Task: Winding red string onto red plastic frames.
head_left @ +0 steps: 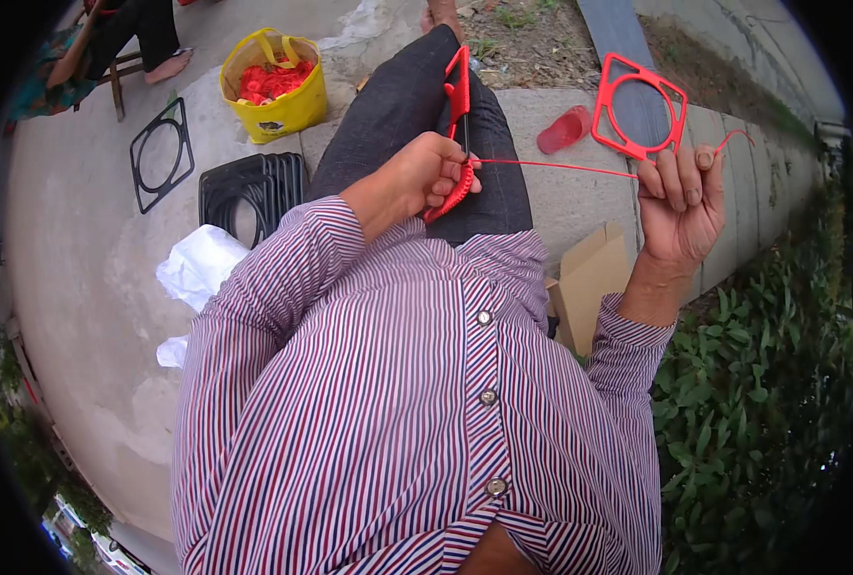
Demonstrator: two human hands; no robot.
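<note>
Over my lap, my left hand (424,177) is closed around a frame (459,91), seen nearly edge-on, with red and black parts. A ridged red band, which looks like wound cord, runs along its near end beneath my fingers. From the frame a thin red cord (556,166) stretches taut to the right. My right hand (683,201), raised off to the side, pinches that cord, and a loose tail curls past the fingertips. Just beyond the right hand is a flat red square frame (678,115) with a round opening.
Left of my legs are a stack of black frames (254,168), a single black frame (136,158) and a yellow bag (297,115) of red material. White plastic (201,264) lies nearer. At right are a red slipper (565,129), a cardboard box (589,287) and leafy plants (733,402). Another person sits far left.
</note>
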